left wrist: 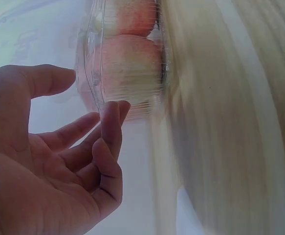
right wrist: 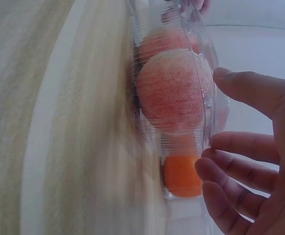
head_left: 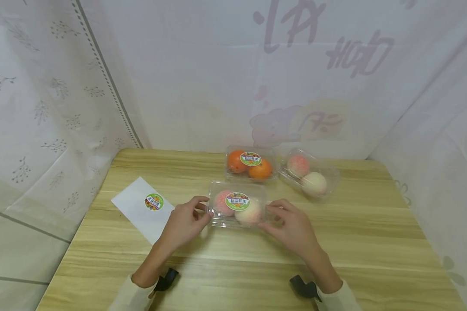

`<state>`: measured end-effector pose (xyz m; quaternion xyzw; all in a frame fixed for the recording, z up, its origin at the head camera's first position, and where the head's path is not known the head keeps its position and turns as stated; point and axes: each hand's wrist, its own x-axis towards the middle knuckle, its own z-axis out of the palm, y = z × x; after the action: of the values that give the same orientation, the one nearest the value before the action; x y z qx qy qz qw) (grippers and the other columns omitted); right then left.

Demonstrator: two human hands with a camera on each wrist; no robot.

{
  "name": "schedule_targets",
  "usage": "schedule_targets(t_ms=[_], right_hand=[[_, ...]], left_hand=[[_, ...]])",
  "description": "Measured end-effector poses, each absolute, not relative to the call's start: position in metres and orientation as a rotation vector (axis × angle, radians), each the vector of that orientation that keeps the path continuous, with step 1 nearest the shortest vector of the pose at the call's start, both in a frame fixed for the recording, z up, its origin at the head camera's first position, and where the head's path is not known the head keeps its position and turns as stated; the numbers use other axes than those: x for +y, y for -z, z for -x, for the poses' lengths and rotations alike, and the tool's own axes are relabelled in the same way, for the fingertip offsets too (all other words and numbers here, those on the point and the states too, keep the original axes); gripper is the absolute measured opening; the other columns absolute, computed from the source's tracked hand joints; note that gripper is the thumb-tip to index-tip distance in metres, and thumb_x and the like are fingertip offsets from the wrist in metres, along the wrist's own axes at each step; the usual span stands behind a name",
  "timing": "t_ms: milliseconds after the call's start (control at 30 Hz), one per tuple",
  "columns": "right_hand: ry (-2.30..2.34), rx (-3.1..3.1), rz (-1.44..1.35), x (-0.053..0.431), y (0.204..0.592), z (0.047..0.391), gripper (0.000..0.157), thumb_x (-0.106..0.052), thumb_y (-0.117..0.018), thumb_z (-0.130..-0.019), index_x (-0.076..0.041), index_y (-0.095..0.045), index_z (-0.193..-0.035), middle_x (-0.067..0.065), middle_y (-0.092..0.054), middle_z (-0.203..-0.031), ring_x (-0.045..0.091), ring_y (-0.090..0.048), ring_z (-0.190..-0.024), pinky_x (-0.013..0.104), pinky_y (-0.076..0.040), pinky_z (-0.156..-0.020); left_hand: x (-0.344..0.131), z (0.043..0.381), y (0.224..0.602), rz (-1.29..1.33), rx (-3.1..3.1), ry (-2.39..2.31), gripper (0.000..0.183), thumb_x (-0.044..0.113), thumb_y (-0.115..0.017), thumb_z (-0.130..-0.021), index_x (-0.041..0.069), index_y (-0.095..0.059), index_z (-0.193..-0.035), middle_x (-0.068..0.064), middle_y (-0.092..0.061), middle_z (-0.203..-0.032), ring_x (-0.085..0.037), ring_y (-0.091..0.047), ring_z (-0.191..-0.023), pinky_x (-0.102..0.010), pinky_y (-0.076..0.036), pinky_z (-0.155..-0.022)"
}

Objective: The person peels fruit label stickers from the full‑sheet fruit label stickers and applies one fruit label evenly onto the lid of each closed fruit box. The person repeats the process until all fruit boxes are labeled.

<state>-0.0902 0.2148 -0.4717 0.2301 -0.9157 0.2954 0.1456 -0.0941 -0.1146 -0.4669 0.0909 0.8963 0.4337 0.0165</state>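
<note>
In the head view, a clear plastic clamshell box (head_left: 222,186) with two peaches (head_left: 250,214) in it is at the middle of the table, a round fruit sticker (head_left: 237,201) on its lid. My left hand (head_left: 184,221) holds the box's left end, thumb at the near corner and fingers on the side. At the opposite end my right hand (head_left: 294,225) grips it the same way. The left wrist view shows thumb and fingertips around the lid's rim (left wrist: 96,73). From the right wrist, the thumb and index fingertip meet the rim (right wrist: 208,105) beside a peach (right wrist: 170,90).
Behind the held box stands a clear box with two oranges (head_left: 260,169), bearing the same kind of sticker. Right of it, another clear box with two peaches (head_left: 314,184) sits at an angle. A white sheet (head_left: 136,199) with a round sticker (head_left: 154,201) lies left on the wooden table (head_left: 225,272).
</note>
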Motion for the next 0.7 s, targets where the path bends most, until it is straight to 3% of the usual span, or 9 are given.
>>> schedule_targets(t_ms=[700], right_hand=[[-0.754,-2.752,-0.589,0.18,0.464,0.094,0.045,-0.039,-0.098,-0.084,-0.009,-0.086,-0.115,-0.004,-0.075,-0.111,0.012,-0.073,-0.081,0.032,-0.057,-0.07]], left_hand=[[-0.141,0.103,0.467,-0.206,2.77,-1.359,0.041,0.021,-0.074,-0.103,0.008,-0.069,-0.142,-0.009,-0.08,-0.118,-0.018,-0.076,-0.089,-0.039,-0.059,-0.072]])
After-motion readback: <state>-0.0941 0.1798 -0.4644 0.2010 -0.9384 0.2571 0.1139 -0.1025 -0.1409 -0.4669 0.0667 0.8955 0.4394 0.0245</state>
